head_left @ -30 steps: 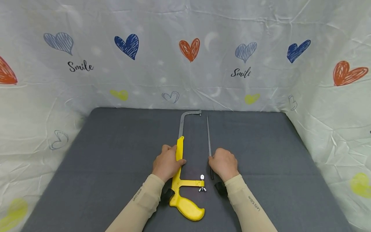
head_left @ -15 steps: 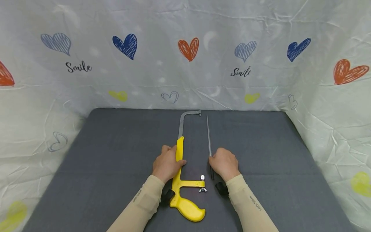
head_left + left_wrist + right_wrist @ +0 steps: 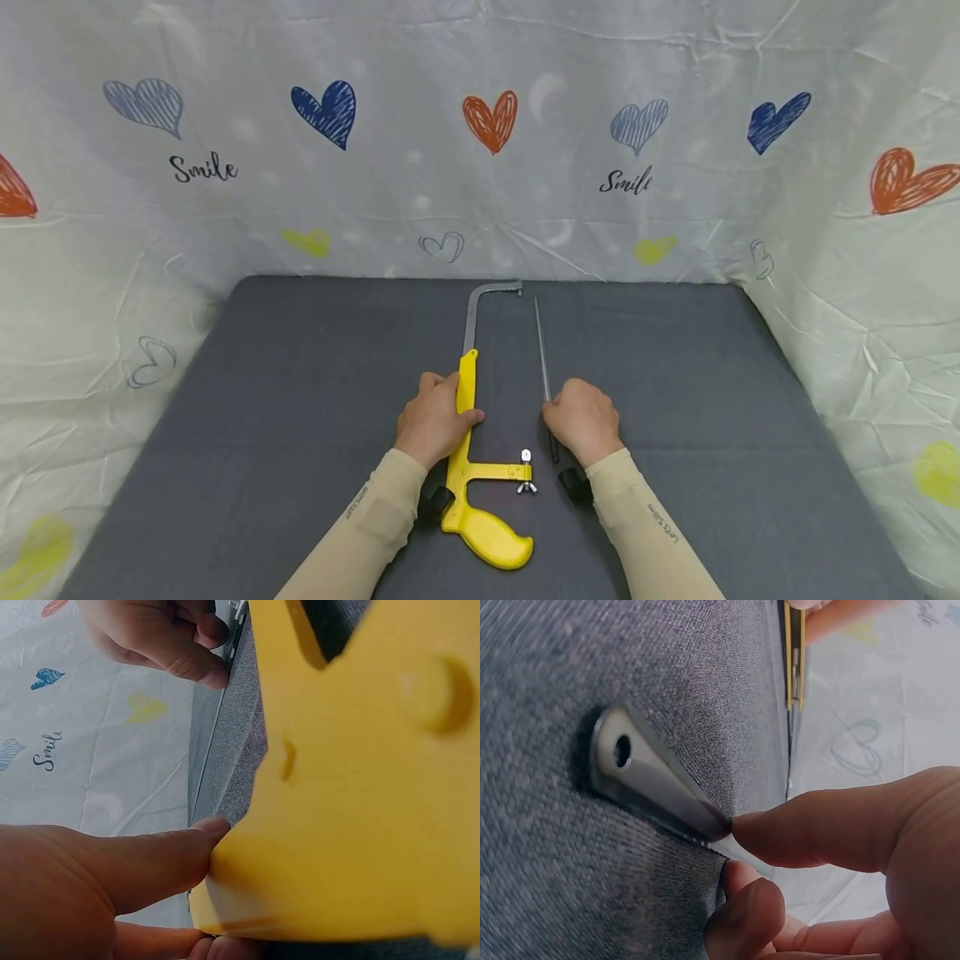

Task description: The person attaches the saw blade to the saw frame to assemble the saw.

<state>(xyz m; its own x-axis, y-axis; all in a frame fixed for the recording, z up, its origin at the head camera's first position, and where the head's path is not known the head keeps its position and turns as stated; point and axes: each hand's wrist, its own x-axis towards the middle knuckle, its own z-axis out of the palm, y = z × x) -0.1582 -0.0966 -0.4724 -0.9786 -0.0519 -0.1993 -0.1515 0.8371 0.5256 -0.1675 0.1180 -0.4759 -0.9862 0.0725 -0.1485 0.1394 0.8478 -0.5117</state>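
The left hand point(image 3: 431, 422) grasps a yellow hacksaw frame with a bare grey metal front arm point(image 3: 471, 321), the thumb on one side of the yellow bar and fingers on the other. The hacksaw frame point(image 3: 458, 467) lies lengthwise near the middle of a table covered in dark grey cloth point(image 3: 300, 375), its rounded yellow handle point(image 3: 495, 542) toward the person and its bent grey tip near the far edge. A short yellow crossbar point(image 3: 495, 472) extends right from it and carries a silver wing nut point(image 3: 527, 487). The right hand point(image 3: 582, 421) pinches a narrow, silver metal strip point(image 3: 542, 354), which is apart from the frame, to its right and roughly parallel. The right wrist view shows a round hole through the strip's near end; whether that end touches the cloth cannot be determined. Both forearms wear beige sleeves point(image 3: 652, 525) with dark lettering. A white sheet point(image 3: 420, 50) printed with coloured hearts and the word "Smile" stands behind the table.
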